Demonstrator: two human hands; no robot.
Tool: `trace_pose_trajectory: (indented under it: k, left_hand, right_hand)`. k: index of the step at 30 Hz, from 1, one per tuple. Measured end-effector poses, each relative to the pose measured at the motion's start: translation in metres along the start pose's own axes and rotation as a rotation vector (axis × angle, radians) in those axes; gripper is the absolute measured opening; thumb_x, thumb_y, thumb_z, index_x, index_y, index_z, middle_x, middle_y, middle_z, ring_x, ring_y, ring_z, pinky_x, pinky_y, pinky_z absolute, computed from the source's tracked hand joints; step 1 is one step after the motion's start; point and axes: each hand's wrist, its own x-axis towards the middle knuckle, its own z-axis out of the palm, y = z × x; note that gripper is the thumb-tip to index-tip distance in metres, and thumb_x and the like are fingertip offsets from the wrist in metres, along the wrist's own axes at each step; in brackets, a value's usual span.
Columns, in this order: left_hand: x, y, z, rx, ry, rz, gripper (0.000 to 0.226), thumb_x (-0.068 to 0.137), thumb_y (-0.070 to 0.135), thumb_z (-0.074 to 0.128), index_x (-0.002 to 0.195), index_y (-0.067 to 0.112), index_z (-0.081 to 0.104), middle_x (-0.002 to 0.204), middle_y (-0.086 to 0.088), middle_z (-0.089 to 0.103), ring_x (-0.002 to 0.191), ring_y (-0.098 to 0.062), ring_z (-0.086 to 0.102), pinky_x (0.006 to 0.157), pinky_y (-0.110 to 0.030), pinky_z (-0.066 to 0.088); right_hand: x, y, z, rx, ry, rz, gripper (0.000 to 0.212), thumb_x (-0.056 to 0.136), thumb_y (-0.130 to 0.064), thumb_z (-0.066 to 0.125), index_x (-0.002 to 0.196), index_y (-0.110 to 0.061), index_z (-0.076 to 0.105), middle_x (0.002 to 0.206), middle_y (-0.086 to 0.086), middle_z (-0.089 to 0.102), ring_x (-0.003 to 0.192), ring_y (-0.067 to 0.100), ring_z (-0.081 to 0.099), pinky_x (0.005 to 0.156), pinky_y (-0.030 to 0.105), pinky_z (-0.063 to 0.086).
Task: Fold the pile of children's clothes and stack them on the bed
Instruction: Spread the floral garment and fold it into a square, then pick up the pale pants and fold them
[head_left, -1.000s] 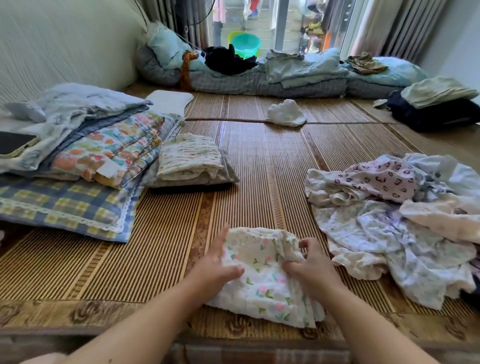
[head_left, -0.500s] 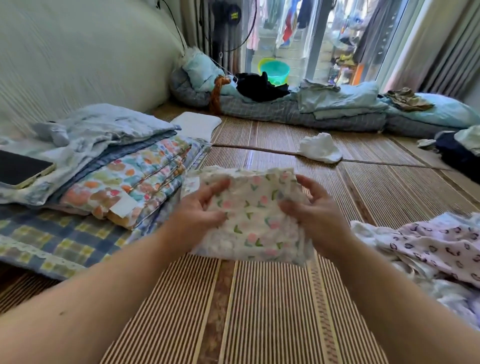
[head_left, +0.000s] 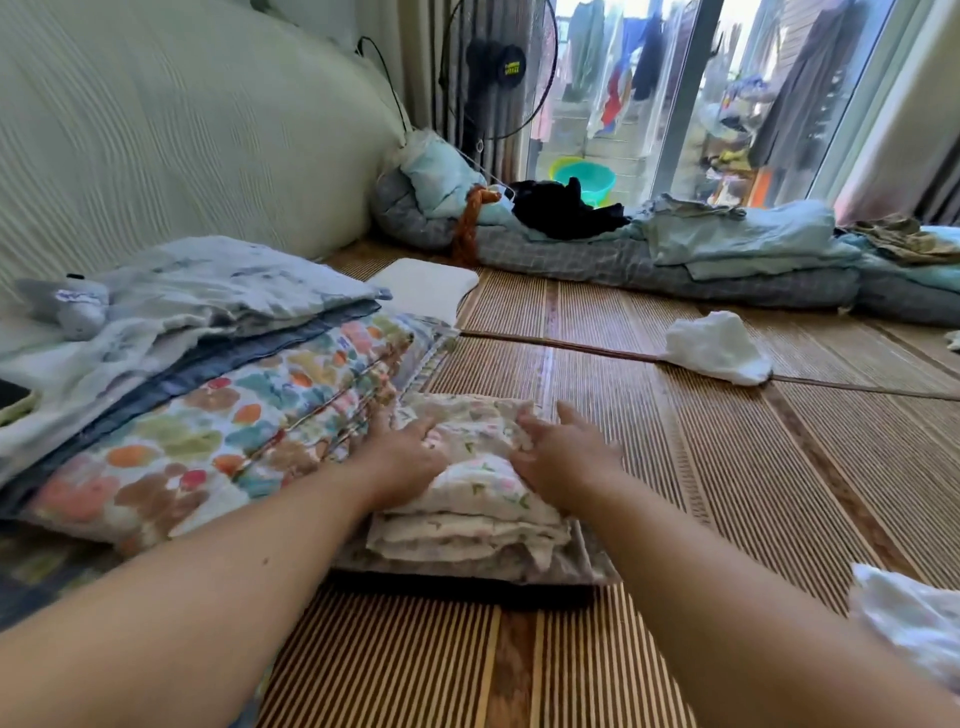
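Observation:
A folded white garment with small flowers (head_left: 480, 480) lies on top of a low stack of folded clothes (head_left: 467, 540) on the bamboo bed mat (head_left: 701, 467). My left hand (head_left: 402, 460) presses flat on the garment's left side, fingers straight. On its right side rests my right hand (head_left: 563, 449), fingers spread over the cloth and the stack's edge. A corner of the unfolded clothes pile (head_left: 909, 623) shows at the lower right.
Folded blankets with a colourful print (head_left: 218, 431) lie stacked left of the clothes, a phone (head_left: 15, 400) on them. A crumpled white cloth (head_left: 717, 348) sits on the mat further back. Rolled bedding (head_left: 675, 260) lines the window side, with a fan (head_left: 498, 67) behind.
Both hands carried the folded floral garment from the mat's near edge up and left, then set it down on the stack. They now press it flat instead of pinching its sides.

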Motion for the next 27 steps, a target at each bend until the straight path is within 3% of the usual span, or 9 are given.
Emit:
trace_pose_trajectory:
  k: [4, 7, 12, 17, 20, 24, 27]
  left_hand:
    - [-0.009, -0.005, 0.013, 0.115, 0.204, 0.144, 0.061, 0.092, 0.047, 0.043, 0.149, 0.040, 0.021, 0.161, -0.007, -0.001, 0.146, -0.035, 0.000, 0.116, -0.050, 0.012]
    - [-0.042, 0.011, 0.022, 0.201, 0.285, 0.290, 0.062, 0.092, 0.053, 0.044, 0.148, 0.042, 0.021, 0.162, 0.000, -0.006, 0.146, -0.030, -0.006, 0.115, -0.053, 0.005]
    - [-0.137, 0.063, 0.074, 0.191, 0.166, 0.551, 0.064, 0.090, 0.052, 0.049, 0.147, 0.043, 0.024, 0.162, 0.003, -0.002, 0.147, -0.024, -0.007, 0.117, -0.058, 0.005]
    - [-0.243, 0.120, 0.165, 0.201, 0.024, 0.742, 0.064, 0.089, 0.053, 0.050, 0.146, 0.046, 0.022, 0.161, 0.009, -0.002, 0.148, -0.017, -0.007, 0.118, -0.055, 0.003]
    - [-0.289, 0.149, 0.214, 0.213, -0.108, 0.794, 0.067, 0.088, 0.051, 0.053, 0.146, 0.046, 0.021, 0.161, 0.011, -0.003, 0.147, -0.018, -0.008, 0.117, -0.054, -0.001]
    - [-0.320, 0.179, 0.261, 0.335, -0.168, 0.840, 0.070, 0.087, 0.052, 0.054, 0.147, 0.044, 0.020, 0.162, 0.006, 0.002, 0.148, -0.021, -0.002, 0.117, -0.055, 0.009]
    - [-0.332, 0.194, 0.282, 0.425, -0.224, 0.819, 0.070, 0.086, 0.053, 0.054, 0.148, 0.042, 0.021, 0.161, 0.004, 0.007, 0.148, -0.023, 0.005, 0.117, -0.055, 0.013]
  right_hand:
    - [-0.030, 0.002, -0.007, 0.009, 0.162, -0.012, 0.064, 0.091, -0.065, 0.037, 0.148, -0.046, 0.017, 0.162, 0.002, 0.007, 0.147, 0.028, 0.012, 0.111, 0.065, 0.009]
    - [-0.077, 0.013, -0.023, 0.017, 0.251, -0.026, 0.065, 0.091, -0.063, 0.038, 0.149, -0.043, 0.016, 0.161, 0.001, 0.008, 0.147, 0.026, 0.010, 0.113, 0.062, 0.008]
    - [-0.198, 0.062, -0.038, 0.006, 0.281, 0.008, 0.066, 0.090, -0.059, 0.046, 0.148, -0.041, 0.020, 0.161, 0.000, 0.011, 0.147, 0.022, 0.010, 0.115, 0.058, 0.005]
    - [-0.328, 0.146, -0.037, -0.050, 0.239, 0.167, 0.065, 0.090, -0.050, 0.053, 0.147, -0.042, 0.023, 0.161, -0.003, 0.009, 0.148, 0.018, 0.007, 0.114, 0.059, 0.008]
    - [-0.391, 0.193, -0.036, -0.029, 0.221, 0.305, 0.063, 0.090, -0.049, 0.052, 0.146, -0.043, 0.024, 0.160, -0.004, 0.011, 0.147, 0.020, 0.012, 0.114, 0.057, 0.011]
    - [-0.447, 0.247, -0.030, 0.012, 0.212, 0.441, 0.060, 0.089, -0.047, 0.053, 0.144, -0.042, 0.029, 0.158, -0.005, 0.015, 0.144, 0.021, 0.018, 0.114, 0.052, 0.014]
    - [-0.473, 0.283, -0.022, 0.059, 0.180, 0.510, 0.062, 0.087, -0.046, 0.055, 0.143, -0.042, 0.031, 0.156, -0.003, 0.022, 0.141, 0.024, 0.025, 0.111, 0.046, 0.025]
